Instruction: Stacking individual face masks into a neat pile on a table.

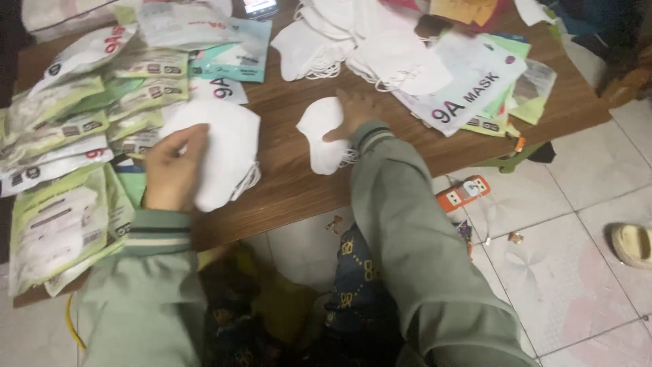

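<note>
We see the left hand (173, 166) gripping a folded white face mask (221, 153), fingers curled over its left edge, above the wooden table (285, 180). The right hand (353, 109) lies flat and open, palm down, on a second white mask (322, 132) resting on the table. A heap of loose masks (353, 41) sits just beyond; packaged masks (75, 129) lie piled at left.

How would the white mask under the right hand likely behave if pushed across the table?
The mask looks thin and folded flat, so it is probably light and would slide on the smooth wooden table. Its loose ear loops suggest it may snag or drag. Under the right hand it looks soft, likely floppy when lifted.
</note>
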